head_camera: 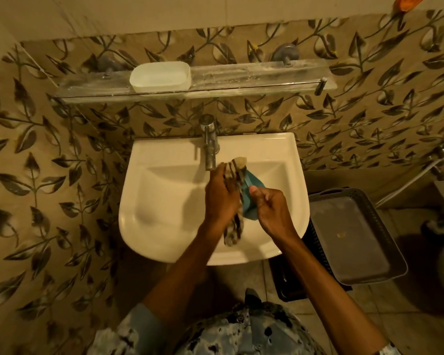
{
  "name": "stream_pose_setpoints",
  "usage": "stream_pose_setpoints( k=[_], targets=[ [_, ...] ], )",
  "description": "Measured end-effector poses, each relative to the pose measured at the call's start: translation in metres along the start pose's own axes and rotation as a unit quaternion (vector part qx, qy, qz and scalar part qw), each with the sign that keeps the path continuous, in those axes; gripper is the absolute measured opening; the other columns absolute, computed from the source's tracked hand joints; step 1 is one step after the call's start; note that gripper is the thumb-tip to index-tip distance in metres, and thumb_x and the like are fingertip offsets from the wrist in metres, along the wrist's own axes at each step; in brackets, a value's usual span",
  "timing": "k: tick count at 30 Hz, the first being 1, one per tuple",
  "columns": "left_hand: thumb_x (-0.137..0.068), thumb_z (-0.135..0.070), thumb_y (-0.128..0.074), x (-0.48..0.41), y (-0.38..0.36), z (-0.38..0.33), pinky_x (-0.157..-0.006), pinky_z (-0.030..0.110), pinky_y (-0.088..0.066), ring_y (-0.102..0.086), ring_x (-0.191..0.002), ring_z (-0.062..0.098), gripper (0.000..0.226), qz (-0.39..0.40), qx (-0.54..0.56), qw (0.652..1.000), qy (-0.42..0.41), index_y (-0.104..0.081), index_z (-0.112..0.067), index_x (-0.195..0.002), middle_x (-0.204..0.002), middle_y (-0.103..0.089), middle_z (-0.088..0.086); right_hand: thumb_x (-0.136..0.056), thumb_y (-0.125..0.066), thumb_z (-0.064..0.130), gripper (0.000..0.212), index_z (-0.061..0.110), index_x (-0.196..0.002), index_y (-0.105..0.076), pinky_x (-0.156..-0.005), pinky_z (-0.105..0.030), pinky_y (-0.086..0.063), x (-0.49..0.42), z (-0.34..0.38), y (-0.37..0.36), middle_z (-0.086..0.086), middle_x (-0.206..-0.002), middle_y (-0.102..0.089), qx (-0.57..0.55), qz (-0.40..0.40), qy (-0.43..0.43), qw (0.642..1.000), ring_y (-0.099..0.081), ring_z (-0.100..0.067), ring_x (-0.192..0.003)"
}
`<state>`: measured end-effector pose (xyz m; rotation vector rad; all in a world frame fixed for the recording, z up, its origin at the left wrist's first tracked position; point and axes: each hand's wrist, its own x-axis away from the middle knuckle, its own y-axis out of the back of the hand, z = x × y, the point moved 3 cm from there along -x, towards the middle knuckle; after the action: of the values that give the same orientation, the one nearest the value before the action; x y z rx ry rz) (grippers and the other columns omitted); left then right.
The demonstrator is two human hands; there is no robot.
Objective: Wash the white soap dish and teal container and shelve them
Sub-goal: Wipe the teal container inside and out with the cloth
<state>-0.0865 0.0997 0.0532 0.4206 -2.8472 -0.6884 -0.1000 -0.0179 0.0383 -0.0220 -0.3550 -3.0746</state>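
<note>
The white soap dish (160,76) stands on the glass shelf (254,75) above the sink. Over the white sink (164,213), my right hand (272,208) grips the teal container (251,190) by its lower edge. My left hand (222,194) presses a patterned cloth (235,226) against the container's left side; the cloth's end hangs down below my wrist, and its top bunches up near the tap (210,147). Both hands hide most of the container.
A grey plastic basket (354,234) sits on a dark crate to the right of the sink. The leaf-patterned tiled wall surrounds the sink and shelf. A toilet's rim shows at the far right edge.
</note>
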Motion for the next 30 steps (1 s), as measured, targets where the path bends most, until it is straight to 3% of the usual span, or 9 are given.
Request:
stream_pose_setpoints(
  k=[2,5,8,11,15,18,22,26,30],
  targets=[
    [-0.096,-0.012,-0.045,0.035,-0.014,0.003,-0.094,0.002,-0.038,-0.035,-0.139,0.02,0.048,0.008,0.024,0.997,-0.067,-0.035,-0.028,-0.141,-0.149,-0.039,0.003,-0.098,-0.043,0.024,0.042,0.0,-0.069,-0.063,-0.055,-0.037,-0.048,-0.008,-0.004,0.005,-0.019,-0.065,-0.064,0.0,-0.002,-0.004,1.0,-0.06,-0.03,-0.059],
    [-0.096,-0.016,-0.043,0.045,-0.019,0.005,-0.114,0.032,-0.029,-0.02,-0.146,0.022,0.054,-0.018,0.039,0.996,-0.077,-0.025,-0.046,-0.137,-0.155,-0.03,0.005,-0.1,-0.042,0.018,0.04,0.002,-0.069,-0.062,-0.052,-0.029,-0.053,-0.004,-0.004,0.007,-0.015,-0.063,-0.064,-0.005,0.026,-0.003,1.0,-0.064,-0.017,-0.056],
    [-0.096,-0.023,-0.043,-0.003,-0.005,0.005,-0.08,0.017,-0.05,-0.065,-0.096,0.014,0.034,-0.046,0.074,0.994,0.067,-0.047,-0.025,-0.129,-0.108,-0.064,0.005,-0.097,-0.045,0.033,0.047,0.001,-0.065,-0.056,-0.055,-0.031,-0.043,0.005,-0.007,0.008,-0.018,-0.06,-0.055,-0.013,0.07,0.024,0.997,-0.054,-0.013,-0.058],
    [-0.092,-0.045,-0.05,-0.039,0.015,0.01,-0.056,0.025,-0.048,-0.055,-0.052,0.016,0.026,0.037,0.301,0.928,0.219,-0.058,-0.022,-0.1,-0.066,-0.057,0.003,-0.095,-0.044,0.026,0.029,0.008,-0.081,-0.061,-0.066,-0.023,-0.044,0.002,-0.009,0.021,-0.003,-0.076,-0.059,-0.053,0.098,0.025,0.993,-0.055,-0.006,-0.073],
    [-0.1,-0.03,-0.04,-0.042,0.047,0.001,-0.087,0.046,-0.051,-0.063,-0.102,0.026,0.034,0.034,0.328,0.933,0.143,-0.05,-0.017,-0.13,-0.118,-0.062,0.011,-0.097,-0.038,0.019,0.022,0.014,-0.092,-0.059,-0.077,-0.031,-0.05,-0.012,-0.004,0.052,0.0,-0.093,-0.062,-0.111,0.034,-0.021,0.993,-0.058,-0.01,-0.088],
    [-0.1,-0.018,-0.04,-0.031,0.06,-0.017,-0.088,0.042,-0.052,-0.065,-0.094,0.017,0.023,-0.016,0.326,0.944,0.044,-0.056,-0.021,-0.117,-0.106,-0.065,0.003,-0.09,-0.037,0.01,0.029,0.016,-0.064,-0.05,-0.056,-0.022,-0.042,-0.019,-0.001,0.057,0.013,-0.061,-0.055,-0.168,-0.076,-0.075,0.98,-0.051,-0.002,-0.061],
    [-0.089,-0.026,-0.052,0.008,0.026,-0.047,-0.083,0.042,-0.056,-0.065,-0.089,0.021,0.027,-0.008,0.168,0.985,-0.027,-0.054,-0.03,-0.116,-0.101,-0.065,0.001,-0.087,-0.04,0.018,0.034,0.016,-0.054,-0.047,-0.059,-0.033,-0.039,-0.024,0.009,0.045,-0.003,-0.06,-0.05,-0.177,-0.241,-0.119,0.947,-0.053,-0.023,-0.065],
    [-0.091,-0.027,-0.044,0.057,-0.02,-0.071,-0.109,0.037,-0.036,-0.041,-0.13,0.017,0.036,-0.034,-0.052,0.981,-0.185,-0.045,-0.028,-0.126,-0.138,-0.045,-0.002,-0.096,-0.043,0.015,0.043,0.017,-0.055,-0.056,-0.051,-0.024,-0.044,-0.026,0.019,0.043,0.0,-0.058,-0.057,-0.104,-0.249,-0.056,0.961,-0.057,-0.008,-0.052],
    [-0.091,-0.021,-0.046,0.013,-0.007,-0.033,-0.094,0.05,-0.046,-0.054,-0.11,0.026,0.028,-0.011,0.004,1.0,-0.023,-0.046,-0.036,-0.115,-0.119,-0.056,0.003,-0.092,-0.05,0.019,0.042,0.01,-0.051,-0.049,-0.055,-0.033,-0.041,-0.019,0.008,0.055,-0.005,-0.056,-0.052,-0.128,-0.267,-0.094,0.951,-0.053,-0.021,-0.055]
  ],
)
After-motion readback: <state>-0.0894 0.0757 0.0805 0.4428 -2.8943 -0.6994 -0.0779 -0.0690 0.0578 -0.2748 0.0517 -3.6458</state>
